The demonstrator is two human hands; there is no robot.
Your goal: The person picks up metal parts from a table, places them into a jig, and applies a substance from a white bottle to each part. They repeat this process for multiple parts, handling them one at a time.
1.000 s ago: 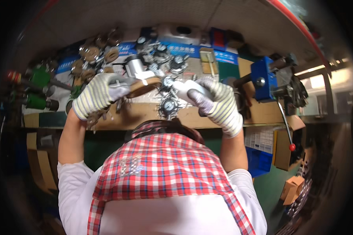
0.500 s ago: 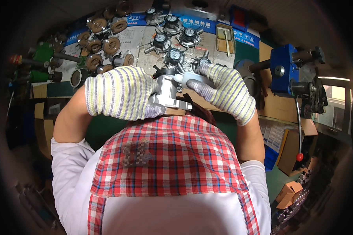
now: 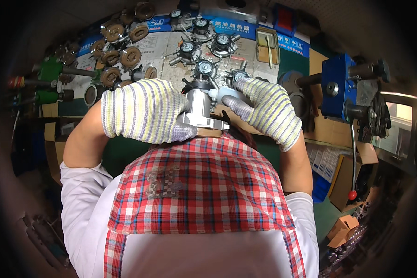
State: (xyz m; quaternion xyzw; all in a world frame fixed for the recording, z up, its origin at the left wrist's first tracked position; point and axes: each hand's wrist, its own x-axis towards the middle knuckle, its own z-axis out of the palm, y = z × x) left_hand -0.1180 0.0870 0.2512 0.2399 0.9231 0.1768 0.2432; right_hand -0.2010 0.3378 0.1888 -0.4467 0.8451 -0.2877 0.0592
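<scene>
Wears a red checked apron (image 3: 199, 194) nearest the camera. Holds, just beyond its upper edge, a silver metal housing (image 3: 199, 105) upright, with a brown disc (image 3: 209, 133) under its flange. Has the left grip (image 3: 143, 111), gloved in stripes, closed around the left side of the housing, with one grey-coated digit low beside the flange; hides the other contacts behind the metal. Clasps a white bottle (image 3: 228, 94) in the right grip (image 3: 269, 110), between upper and lower digits, to the right of the housing. Points the bottle's nozzle (image 3: 212, 93) left toward the housing's dark upper end; cannot tell whether touching.

Past the grips, on the surface (image 3: 326, 134): a cluster of black-and-silver round-faced parts (image 3: 204, 68), with brown ribbed discs (image 3: 130, 56) to the left and a blue lever machine (image 3: 334, 88) to the right. Farther off, a shallow tray (image 3: 261, 56), then a blue-and-red box (image 3: 285, 19).
</scene>
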